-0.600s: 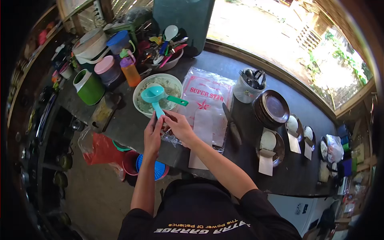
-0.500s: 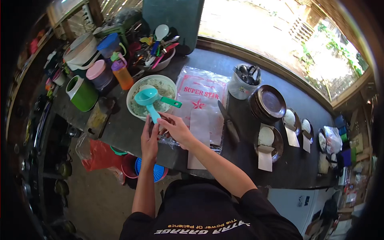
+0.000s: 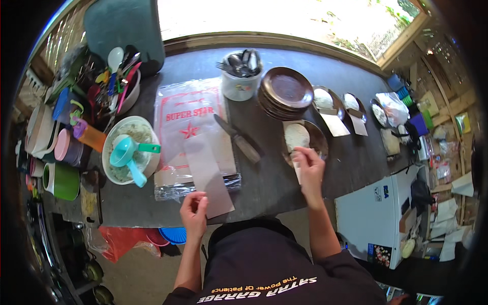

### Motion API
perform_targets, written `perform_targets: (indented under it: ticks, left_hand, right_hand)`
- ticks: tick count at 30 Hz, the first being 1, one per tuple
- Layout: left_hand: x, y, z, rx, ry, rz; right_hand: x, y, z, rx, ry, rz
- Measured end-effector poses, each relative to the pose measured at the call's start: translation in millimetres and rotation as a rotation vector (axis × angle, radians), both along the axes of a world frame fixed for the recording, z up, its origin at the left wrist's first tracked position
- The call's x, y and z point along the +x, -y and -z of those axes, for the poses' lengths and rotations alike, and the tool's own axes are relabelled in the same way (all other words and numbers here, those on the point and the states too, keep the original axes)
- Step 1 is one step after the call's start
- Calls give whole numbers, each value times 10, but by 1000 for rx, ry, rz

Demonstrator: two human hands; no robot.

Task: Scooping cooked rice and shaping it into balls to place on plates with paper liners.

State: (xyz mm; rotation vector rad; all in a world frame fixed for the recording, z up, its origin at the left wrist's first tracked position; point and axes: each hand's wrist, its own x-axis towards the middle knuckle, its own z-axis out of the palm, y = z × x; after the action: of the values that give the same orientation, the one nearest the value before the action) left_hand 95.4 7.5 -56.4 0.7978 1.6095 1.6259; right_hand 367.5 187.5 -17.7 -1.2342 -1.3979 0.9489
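Observation:
My right hand is at a brown plate, fingers pinched on a folded pale paper strip mostly hidden behind them. On that plate, just beyond my fingertips, sits a white rounded mound. My left hand is loosely curled with nothing visible in it, thumb apart, beside a long pale paper strip. This strip lies across a clear plastic packet with red print. Left of the packet, a turquoise scoop and a green-handled one rest in a white bowl of whitish mixture.
A knife lies right of the packet. Behind it stand a white tub of cutlery and stacked brown plates. Two more plates hold white mounds with paper strips. Bottles, a green container and a utensil basin crowd the left.
The view has swung right. My hands have left the scoop handle, which now rests in the bowl. My right hand has gone to the nearest plate; my left is beside the paper strip.

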Motion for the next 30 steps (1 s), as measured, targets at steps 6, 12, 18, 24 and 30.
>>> perform_targets:
  ticks: [6,12,18,24,30]
  left_hand:
    - [779,-817,-256,-110,-246,392]
    - [1528,-1489,-416,-8,-361,455]
    - [2158,-2205,-445,25,-435,512]
    - [2644,-3082,-226,-97,-177,475]
    - [2842,-3577,-118,-213,17,447]
  right_hand:
    - [1109,-243,386,65,198,468]
    - [1617,-537,509,-108,-21,399]
    - [2152,-1247,554,-239,-403,261]
    - [2197,-1933,640,-273,-231,93]
    - [2162,-2232,688,-314,-296,22]
